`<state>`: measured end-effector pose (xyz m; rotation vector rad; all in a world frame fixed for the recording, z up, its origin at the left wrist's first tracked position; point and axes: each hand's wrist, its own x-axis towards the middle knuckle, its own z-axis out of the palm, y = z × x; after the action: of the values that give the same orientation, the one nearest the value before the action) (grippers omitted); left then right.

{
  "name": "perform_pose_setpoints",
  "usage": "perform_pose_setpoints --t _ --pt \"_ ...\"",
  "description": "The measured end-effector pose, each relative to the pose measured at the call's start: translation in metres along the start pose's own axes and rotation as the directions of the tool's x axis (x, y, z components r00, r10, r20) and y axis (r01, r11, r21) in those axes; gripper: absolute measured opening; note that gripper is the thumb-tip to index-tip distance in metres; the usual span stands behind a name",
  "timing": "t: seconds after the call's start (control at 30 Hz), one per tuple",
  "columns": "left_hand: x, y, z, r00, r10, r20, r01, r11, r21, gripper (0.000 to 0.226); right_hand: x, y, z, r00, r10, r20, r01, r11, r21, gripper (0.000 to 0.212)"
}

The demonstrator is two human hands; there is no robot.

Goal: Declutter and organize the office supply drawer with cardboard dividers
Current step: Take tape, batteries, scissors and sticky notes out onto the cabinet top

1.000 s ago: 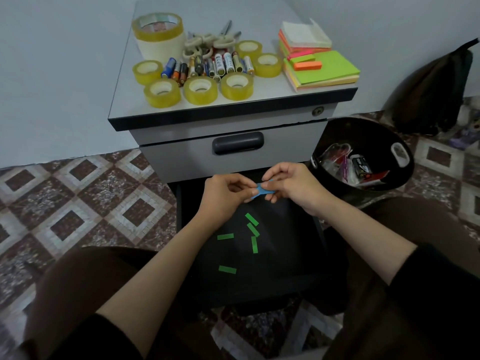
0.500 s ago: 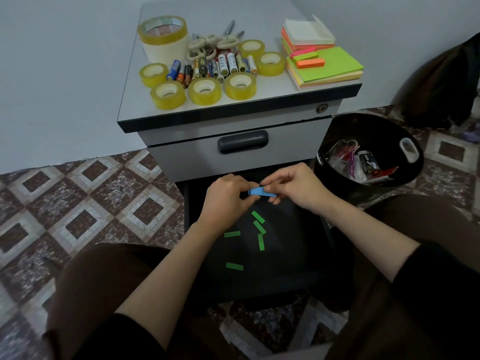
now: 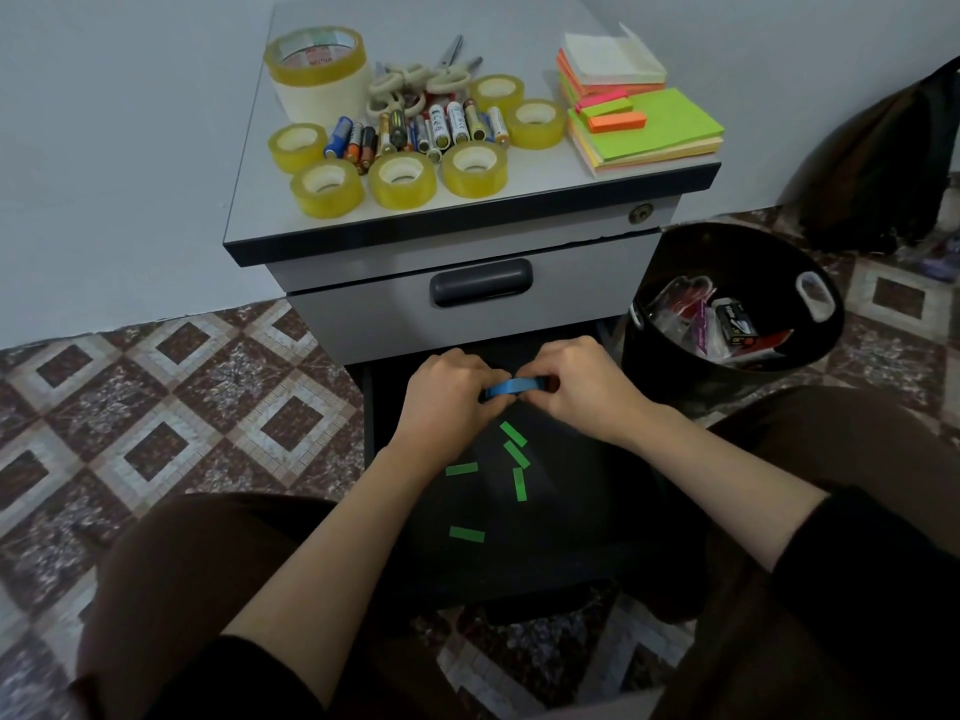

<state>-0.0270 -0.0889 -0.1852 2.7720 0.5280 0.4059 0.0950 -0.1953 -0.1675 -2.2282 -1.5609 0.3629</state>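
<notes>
- Two hands meet over the open black drawer (image 3: 587, 511), near its back.
- On one end, the left hand (image 3: 447, 394) pinches a small blue strip (image 3: 511, 388). Its grip is clamped on the strip.
- On the other end, the right hand (image 3: 584, 389) pinches it too. Its grip is also clamped on the strip.
- That blue strip sits between the two hands, above the drawer floor. It looks a little bent in the middle.
- Five green strips (image 3: 514, 433) lie flat on the drawer floor, just below the hands. Three are close together, one is a bit to the left, and one lies apart, nearer the person.
- Above, a grey drawer (image 3: 363, 324) is closed. It has a dark handle (image 3: 480, 288).
- On the worktop (image 3: 550, 184) stand six small yellow tape rolls (image 3: 402, 179) and one big tape roll (image 3: 317, 70).
- Batteries (image 3: 415, 129) lie in a bunch between the small rolls, with scissors (image 3: 415, 80) behind them.
- Stacks of sticky notes (image 3: 649, 127) sit on the right side of the worktop.
- A black bin (image 3: 753, 262) stands on the floor to the right of the drawers, with wrappers inside.
</notes>
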Motion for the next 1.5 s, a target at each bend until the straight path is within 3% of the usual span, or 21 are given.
perform_pose_setpoints --t 0.17,0.6,0.8,0.97,1.13,1.5 --pt "0.003 -0.006 -0.002 0.997 -0.070 0.040 0.066 0.993 0.099 0.033 0.003 -0.004 -0.005 0.996 0.083 0.041 -0.077 0.988 -0.136 0.048" --pt "0.004 -0.003 0.000 0.992 -0.093 0.080 0.084 0.990 0.111 0.031 0.004 0.000 -0.004 0.994 0.098 0.041 -0.094 0.992 -0.083 0.032" --pt "0.003 -0.004 -0.001 0.996 -0.053 0.079 0.046 0.996 0.078 0.030 0.004 0.000 -0.006 0.997 0.067 0.031 -0.062 0.990 -0.126 0.037" --pt "0.002 0.000 0.001 0.999 0.040 0.007 -0.040 0.999 0.008 0.018 0.003 -0.005 -0.003 0.999 0.001 0.048 0.008 0.982 -0.188 0.025" --pt "0.005 -0.003 -0.006 0.997 -0.080 0.004 0.080 0.996 0.042 0.037 0.006 -0.003 -0.007 0.998 0.055 0.023 -0.048 0.973 -0.225 0.030" --pt "0.005 0.001 -0.007 0.985 -0.109 0.130 0.098 0.991 0.088 0.030 0.005 -0.001 -0.006 0.995 0.101 0.011 -0.094 0.963 -0.254 0.031"
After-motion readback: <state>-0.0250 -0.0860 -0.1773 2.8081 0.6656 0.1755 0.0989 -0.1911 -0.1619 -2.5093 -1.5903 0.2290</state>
